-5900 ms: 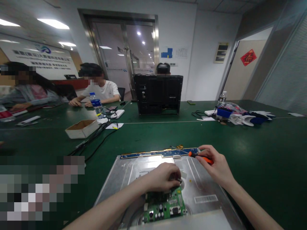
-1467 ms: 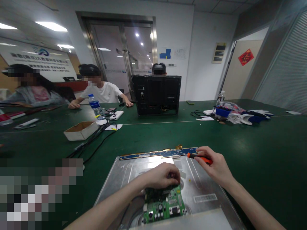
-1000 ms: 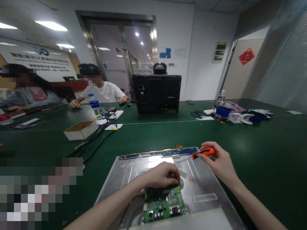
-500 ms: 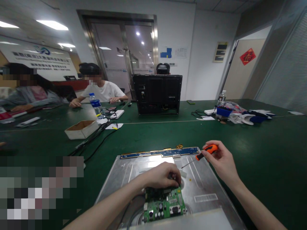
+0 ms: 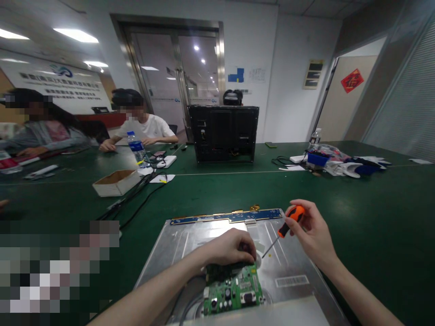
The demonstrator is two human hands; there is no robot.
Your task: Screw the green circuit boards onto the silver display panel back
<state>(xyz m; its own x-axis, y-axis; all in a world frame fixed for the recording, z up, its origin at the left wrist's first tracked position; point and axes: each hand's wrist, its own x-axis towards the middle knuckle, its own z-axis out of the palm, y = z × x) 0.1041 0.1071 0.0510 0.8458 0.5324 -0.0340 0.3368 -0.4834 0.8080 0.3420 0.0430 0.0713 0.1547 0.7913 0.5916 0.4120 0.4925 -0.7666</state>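
A silver metal back panel lies flat on the green table in front of me, with a blue strip board along its far edge. A green circuit board sits on the panel's near part. My left hand rests with fingers curled on the top edge of the green board. My right hand grips an orange-handled screwdriver, its tip pointing down-left at the panel beside my left hand.
A black monitor back stands upright across the table with a person behind it. Two other people sit at the far left. A cardboard box, a water bottle, black cables and gloves lie around.
My right hand lifted the screwdriver off the blue strip board and swung it, tip now aimed down toward the panel near my left hand. My left hand stayed on the green board.
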